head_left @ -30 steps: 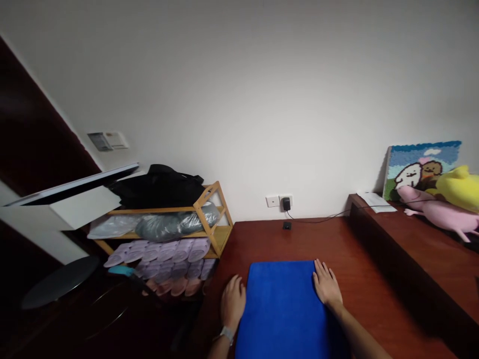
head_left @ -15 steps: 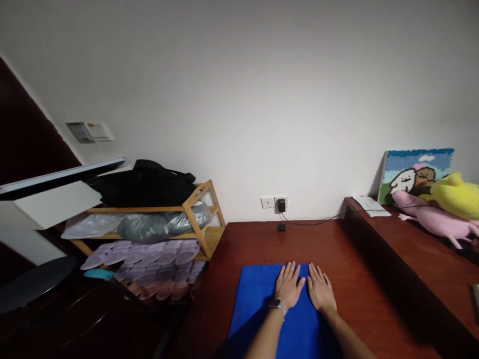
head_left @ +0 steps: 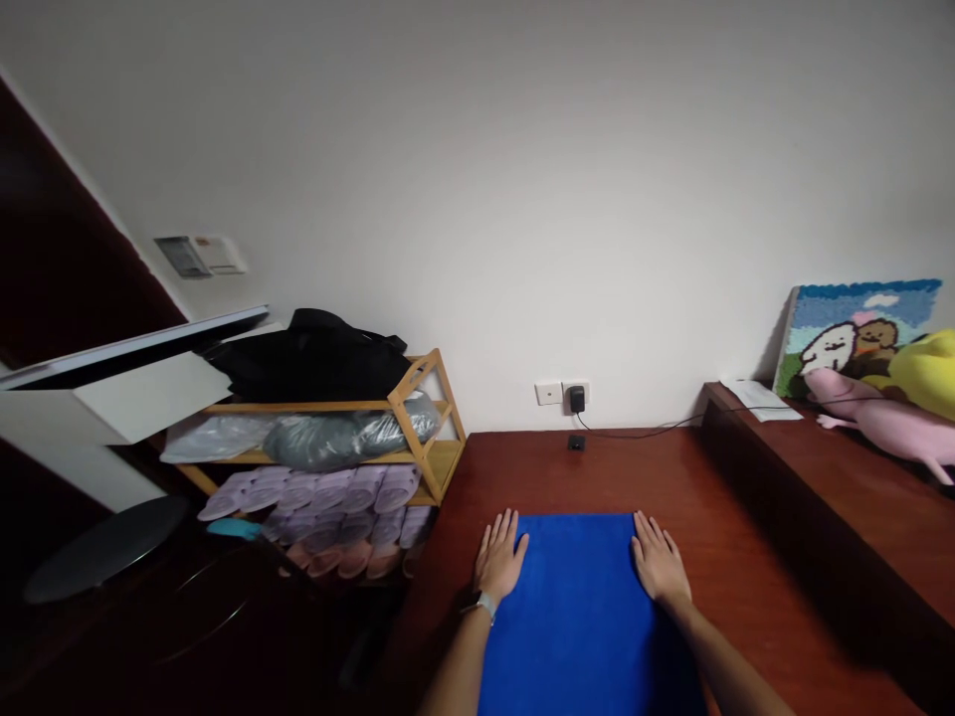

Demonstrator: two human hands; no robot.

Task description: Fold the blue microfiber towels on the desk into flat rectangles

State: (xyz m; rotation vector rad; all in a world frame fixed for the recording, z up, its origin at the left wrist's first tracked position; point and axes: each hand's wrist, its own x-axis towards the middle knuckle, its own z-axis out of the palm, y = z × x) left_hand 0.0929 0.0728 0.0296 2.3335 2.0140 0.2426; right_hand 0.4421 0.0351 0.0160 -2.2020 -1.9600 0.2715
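Observation:
A blue cloth [head_left: 578,607] lies flat on the reddish-brown wooden table [head_left: 514,472], its near end running out of view at the bottom. My left hand [head_left: 501,555], with a watch [head_left: 479,604] on the wrist, rests palm down at the cloth's far left corner, fingers stretched forward. At the far right corner my right hand [head_left: 661,559] lies flat in the same way, fingertips on the edge. Neither hand grips anything; both sets of fingers are extended.
Against the wall, a black adapter [head_left: 577,399] sits in a socket, its cable trailing right. A raised ledge on the right holds papers [head_left: 762,400], a pink plush toy [head_left: 880,413] and a dog picture [head_left: 858,333]. Left stands a wooden rack [head_left: 440,467] with slippers and bags.
My left hand has moved left across the cloth, from near its middle to the left edge. My right hand stays at the right edge. The view has shifted slightly.

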